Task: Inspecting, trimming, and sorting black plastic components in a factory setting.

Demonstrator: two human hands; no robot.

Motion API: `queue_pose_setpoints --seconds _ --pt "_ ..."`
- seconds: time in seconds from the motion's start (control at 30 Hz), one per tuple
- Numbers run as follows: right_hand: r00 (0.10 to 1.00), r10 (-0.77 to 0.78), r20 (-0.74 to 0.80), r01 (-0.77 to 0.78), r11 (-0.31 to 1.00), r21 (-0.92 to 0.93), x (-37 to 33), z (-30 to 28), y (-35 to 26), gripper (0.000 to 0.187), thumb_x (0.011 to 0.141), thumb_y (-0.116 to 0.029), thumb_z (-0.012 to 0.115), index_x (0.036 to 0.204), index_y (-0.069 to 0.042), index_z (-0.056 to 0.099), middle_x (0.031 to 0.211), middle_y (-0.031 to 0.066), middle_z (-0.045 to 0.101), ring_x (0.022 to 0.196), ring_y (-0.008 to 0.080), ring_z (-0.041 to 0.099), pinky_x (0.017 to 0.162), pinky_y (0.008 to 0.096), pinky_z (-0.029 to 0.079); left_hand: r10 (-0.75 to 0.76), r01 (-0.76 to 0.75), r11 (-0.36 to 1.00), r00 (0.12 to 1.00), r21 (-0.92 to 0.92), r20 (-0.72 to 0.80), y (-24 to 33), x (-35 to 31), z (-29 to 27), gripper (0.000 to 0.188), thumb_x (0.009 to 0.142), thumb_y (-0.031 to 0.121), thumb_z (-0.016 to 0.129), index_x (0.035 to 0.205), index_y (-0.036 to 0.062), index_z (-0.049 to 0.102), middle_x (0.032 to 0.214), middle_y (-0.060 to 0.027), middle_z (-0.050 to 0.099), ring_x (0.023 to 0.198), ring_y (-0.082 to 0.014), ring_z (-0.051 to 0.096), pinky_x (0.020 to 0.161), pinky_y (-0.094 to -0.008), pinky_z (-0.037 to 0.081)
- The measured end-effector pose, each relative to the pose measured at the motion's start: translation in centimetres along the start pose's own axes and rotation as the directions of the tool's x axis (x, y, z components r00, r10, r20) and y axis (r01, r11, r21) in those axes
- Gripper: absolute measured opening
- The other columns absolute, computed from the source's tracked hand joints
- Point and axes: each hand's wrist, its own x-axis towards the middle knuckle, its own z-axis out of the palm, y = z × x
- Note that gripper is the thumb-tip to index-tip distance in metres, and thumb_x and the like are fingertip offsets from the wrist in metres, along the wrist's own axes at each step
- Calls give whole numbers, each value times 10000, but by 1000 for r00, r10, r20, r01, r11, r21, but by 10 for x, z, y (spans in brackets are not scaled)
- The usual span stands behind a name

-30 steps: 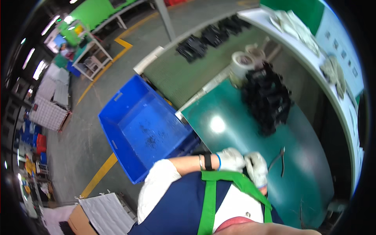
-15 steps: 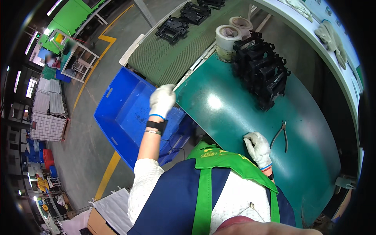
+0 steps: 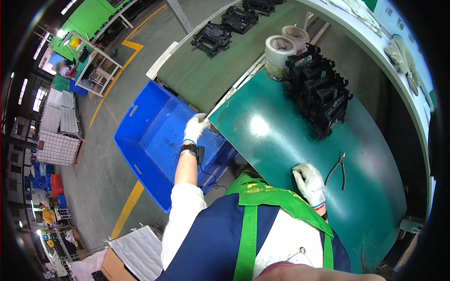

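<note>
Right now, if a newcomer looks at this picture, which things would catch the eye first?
A large blue bin, left of the green tabletop, would probably stand out first, with the white-gloved left hand near the tabletop's corner. Next, perhaps, come the black parts gathered on the tabletop's far side, and the pliers lying open to the right of the gloved right hand.

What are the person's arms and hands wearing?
The left hand and right hand wear white gloves with blue edges. The left wrist has a black band with a small black box and thin dark cord beside it. The left sleeve is white. The right wrist shows something red.
</note>
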Motion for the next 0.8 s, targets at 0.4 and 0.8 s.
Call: queue_pose_setpoints --seconds 0.4,0.8 --pt "1000 7 15 -7 1000 -6 -10 4 -9 99 889 -140 751 961 -71 747 974 126 722 891 332 703 788 414 564 -49 36 994 991 100 127 -33 37 -11 785 716 288 885 1406 7 637 1272 -169 731 1118 -301 705 980 -362 547" --pt "1000 6 -16 -6 1000 -1 -6 5 -13 96 890 -139 751 955 -69 748 978 137 724 894 337 704 803 419 562 -18 46 982 988 -184 152 32 -7 -18 370 892 80 691 1255 22 728 1059 -111 770 927 -210 713 828 -324 585"
